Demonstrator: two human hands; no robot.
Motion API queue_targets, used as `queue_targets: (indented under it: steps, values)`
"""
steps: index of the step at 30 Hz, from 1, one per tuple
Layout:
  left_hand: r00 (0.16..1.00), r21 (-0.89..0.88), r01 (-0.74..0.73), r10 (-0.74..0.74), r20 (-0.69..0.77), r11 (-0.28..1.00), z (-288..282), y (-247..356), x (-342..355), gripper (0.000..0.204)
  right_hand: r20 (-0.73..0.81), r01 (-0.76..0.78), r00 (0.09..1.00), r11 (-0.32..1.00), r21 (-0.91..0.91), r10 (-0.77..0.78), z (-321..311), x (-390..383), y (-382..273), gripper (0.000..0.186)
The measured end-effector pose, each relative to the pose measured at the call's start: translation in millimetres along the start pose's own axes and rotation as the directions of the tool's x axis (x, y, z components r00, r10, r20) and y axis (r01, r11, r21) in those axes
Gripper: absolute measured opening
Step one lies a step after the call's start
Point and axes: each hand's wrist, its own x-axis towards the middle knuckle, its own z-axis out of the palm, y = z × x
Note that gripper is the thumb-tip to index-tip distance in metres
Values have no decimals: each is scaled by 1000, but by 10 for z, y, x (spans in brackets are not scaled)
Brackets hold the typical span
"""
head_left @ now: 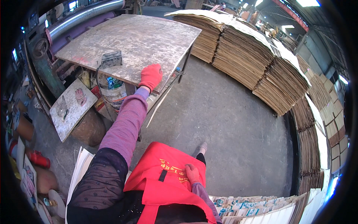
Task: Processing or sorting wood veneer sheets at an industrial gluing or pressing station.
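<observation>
My left arm, in a striped purple sleeve, reaches forward to a large worn board tabletop [149,35]. At its near right corner my left hand [151,76], in a red glove, rests closed; the underside of its fingers is hidden. A dark rectangular block [111,59] lies on the board to the left of this hand. My right hand [192,173], also red-gloved, is low in front of my red apron [149,160], its fingers curled and nothing visible in them.
A metal roller machine [85,18] stands behind the tabletop. Under the near edge is a bucket [115,95]; left of it a small board [72,108] bears a glove. Tall veneer stacks [242,48] line the right, and more sheets [257,209] stand at lower right. Grey concrete floor [223,123] lies between.
</observation>
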Motion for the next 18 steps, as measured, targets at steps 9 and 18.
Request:
queue_targets:
  steps: [9, 18]
  values:
    - [998, -90, -62, 63, 4, 994, -17, -84, -20, 5, 5, -11, 1000, 1000, -8, 11, -4, -48, -100, 27]
    - [992, -71, -54, 45, -120, 996, 21, -42, -16, 8, 15, 27, 1000, 998, -59, -26, -11, 32, 40, 27]
